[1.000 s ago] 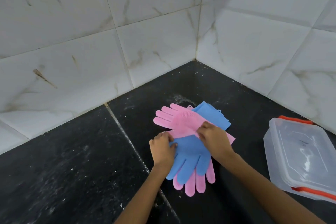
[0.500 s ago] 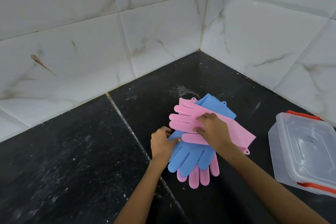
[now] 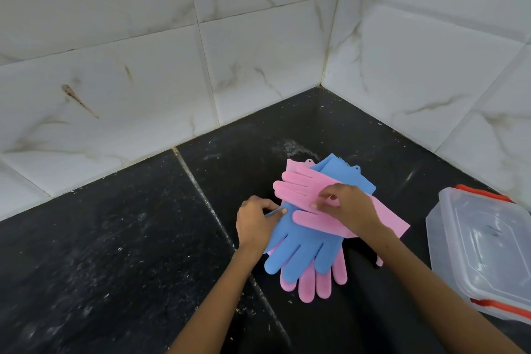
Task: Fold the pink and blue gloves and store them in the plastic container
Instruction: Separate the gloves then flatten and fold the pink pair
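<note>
A stack of silicone gloves lies on the black counter. A blue glove (image 3: 298, 244) points its fingers toward me, and pink fingers of a lower pink glove (image 3: 313, 282) stick out beneath it. Another pink glove (image 3: 298, 190) lies crosswise on top, fingers to the left, cuff reaching right. My right hand (image 3: 347, 207) pinches this top pink glove near its palm. My left hand (image 3: 255, 223) presses and grips the left edge of the blue glove. The clear plastic container (image 3: 482, 247) with its lid on and orange clips stands to the right.
The black stone counter (image 3: 115, 253) ends at white marble-tiled walls (image 3: 258, 66) that meet in a corner behind the gloves. A grout seam runs diagonally across the counter just left of the stack. Crumbs and dust speckle the surface.
My right hand has turned the top pink glove so it lies more crosswise, its cuff swinging out to the right. My left hand stayed on the blue glove's edge. The camera drew closer.
</note>
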### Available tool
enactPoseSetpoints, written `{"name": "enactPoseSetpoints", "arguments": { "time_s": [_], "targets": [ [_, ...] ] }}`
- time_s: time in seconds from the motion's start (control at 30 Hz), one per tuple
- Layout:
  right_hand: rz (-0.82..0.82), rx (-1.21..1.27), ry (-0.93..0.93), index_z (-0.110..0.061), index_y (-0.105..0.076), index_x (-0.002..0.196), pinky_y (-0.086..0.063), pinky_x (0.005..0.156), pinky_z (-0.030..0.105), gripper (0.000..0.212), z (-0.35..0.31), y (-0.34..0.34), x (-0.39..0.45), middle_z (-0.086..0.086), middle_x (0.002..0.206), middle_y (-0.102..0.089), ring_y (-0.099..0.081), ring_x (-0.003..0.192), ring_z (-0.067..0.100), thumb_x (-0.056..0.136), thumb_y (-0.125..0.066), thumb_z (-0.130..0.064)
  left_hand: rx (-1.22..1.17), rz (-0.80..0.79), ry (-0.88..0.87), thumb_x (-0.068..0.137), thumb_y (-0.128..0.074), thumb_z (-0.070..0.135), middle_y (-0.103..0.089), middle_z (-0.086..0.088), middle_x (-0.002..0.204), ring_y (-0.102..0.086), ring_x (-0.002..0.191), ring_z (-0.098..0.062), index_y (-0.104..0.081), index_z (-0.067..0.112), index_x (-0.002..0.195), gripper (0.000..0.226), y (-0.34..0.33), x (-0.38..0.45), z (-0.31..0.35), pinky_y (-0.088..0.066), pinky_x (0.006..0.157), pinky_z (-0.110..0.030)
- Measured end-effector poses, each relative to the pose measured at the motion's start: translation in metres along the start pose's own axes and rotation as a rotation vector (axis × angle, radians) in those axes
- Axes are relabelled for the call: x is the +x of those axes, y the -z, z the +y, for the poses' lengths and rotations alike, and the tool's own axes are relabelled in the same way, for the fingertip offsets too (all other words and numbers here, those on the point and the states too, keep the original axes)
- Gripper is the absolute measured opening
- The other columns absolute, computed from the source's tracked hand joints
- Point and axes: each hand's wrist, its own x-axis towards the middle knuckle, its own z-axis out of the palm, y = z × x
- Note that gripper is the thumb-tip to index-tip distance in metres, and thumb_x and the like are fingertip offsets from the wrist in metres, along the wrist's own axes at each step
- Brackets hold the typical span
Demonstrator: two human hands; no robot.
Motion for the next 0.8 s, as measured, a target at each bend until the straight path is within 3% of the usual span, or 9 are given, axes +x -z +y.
{"name": "enactPoseSetpoints", "arguments": {
  "time_s": [0.1, 0.2, 0.33, 0.47, 0.57, 0.63, 0.7, 0.77, 0.8],
  "targets": [
    [-0.048, -0.125, 0.011, -0.023, -0.067, 0.094, -0.042, 0.073, 0.016, 0.031, -0.004, -0.01, -0.003, -0.009, 0.095, -0.066, -0.059, 0.085, 0.011, 0.083, -0.062, -0.051, 0.032, 0.003, -0.048, 0.078, -0.074, 0.032, -0.063, 0.002, 0.093, -0.053, 0.09, -0.012, -0.075, 0.017, 0.082, 0.015, 0.001, 0.002, 0.003, -0.043, 0.074, -0.026],
    [-0.054, -0.186, 0.012, -0.016, -0.065, 0.091, -0.048, 0.083, 0.023, 0.033, -0.009, -0.016, -0.005, 0.002, 0.092, -0.068, -0.059, 0.084, 0.016, 0.091, -0.051, -0.046, 0.094, 0.021, -0.118, 0.078, -0.074, 0.033, -0.058, 0.002, 0.095, -0.048, 0.09, -0.009, -0.076, 0.015, 0.085, 0.019, 0.005, 0.001, 0.01, -0.038, 0.073, -0.021],
    [0.019, -0.257, 0.03, -0.012, -0.062, 0.086, -0.05, 0.079, 0.027, 0.036, -0.011, -0.012, -0.011, 0.005, 0.087, -0.066, -0.058, 0.077, 0.017, 0.094, -0.045, -0.042, 0.176, 0.041, -0.246, 0.077, -0.075, 0.033, -0.054, 0.003, 0.093, -0.047, 0.089, -0.011, -0.076, 0.017, 0.085, 0.018, 0.016, 0.0, 0.021, -0.038, 0.072, -0.022],
    [0.184, -0.335, -0.209, -0.011, -0.056, 0.084, -0.041, 0.061, 0.027, 0.019, 0.004, 0.023, -0.016, 0.005, 0.082, -0.061, -0.056, 0.072, 0.018, 0.092, -0.048, -0.025, 0.271, 0.022, -0.367, 0.076, -0.075, 0.033, -0.052, 0.006, 0.091, -0.045, 0.089, -0.009, -0.075, 0.021, 0.087, 0.016, 0.036, 0.007, 0.033, -0.035, 0.076, -0.021],
    [0.127, -0.391, -0.367, -0.012, -0.054, 0.084, -0.041, 0.06, 0.023, 0.013, 0.001, 0.051, -0.02, 0.001, 0.073, -0.053, -0.053, 0.063, 0.013, 0.091, -0.056, -0.023, 0.388, -0.025, -0.505, 0.077, -0.074, 0.033, -0.05, 0.008, 0.09, -0.044, 0.088, -0.009, -0.076, 0.023, 0.087, 0.015, 0.058, 0.016, 0.04, -0.035, 0.079, -0.023],
    [0.232, -0.416, -0.257, -0.012, -0.062, 0.095, -0.045, 0.063, 0.026, 0.008, -0.011, 0.062, -0.021, 0.002, 0.085, -0.059, -0.06, 0.076, 0.017, 0.089, -0.057, -0.014, 0.449, -0.048, -0.583, 0.078, -0.073, 0.032, -0.051, 0.006, 0.091, -0.044, 0.089, -0.011, -0.076, 0.024, 0.088, 0.013, 0.068, 0.02, 0.045, -0.04, 0.079, -0.027],
    [0.356, -0.3, 0.064, -0.019, -0.065, 0.105, -0.047, 0.069, 0.029, 0.022, -0.032, 0.062, -0.019, -0.002, 0.106, -0.063, -0.058, 0.098, 0.019, 0.087, -0.056, -0.012, 0.483, -0.062, -0.639, 0.079, -0.072, 0.031, -0.053, 0.004, 0.092, -0.045, 0.09, -0.013, -0.076, 0.024, 0.087, 0.011, 0.073, 0.021, 0.051, -0.04, 0.079, -0.028],
    [0.192, -0.16, 0.294, -0.025, -0.063, 0.118, -0.046, 0.08, 0.029, 0.032, -0.052, 0.058, -0.011, -0.007, 0.123, -0.061, -0.053, 0.111, 0.016, 0.087, -0.059, -0.018, 0.497, -0.054, -0.687, 0.079, -0.072, 0.029, -0.054, 0.003, 0.093, -0.046, 0.09, -0.015, -0.076, 0.023, 0.084, 0.009, 0.076, 0.02, 0.055, -0.035, 0.077, -0.025],
    [0.057, -0.161, 0.317, -0.025, -0.06, 0.123, -0.045, 0.086, 0.029, 0.036, -0.058, 0.053, -0.006, -0.007, 0.128, -0.059, -0.05, 0.116, 0.016, 0.087, -0.061, -0.02, 0.499, -0.048, -0.705, 0.079, -0.072, 0.029, -0.055, 0.003, 0.093, -0.046, 0.089, -0.014, -0.076, 0.023, 0.083, 0.008, 0.077, 0.019, 0.056, -0.033, 0.077, -0.024]
  ]
}}
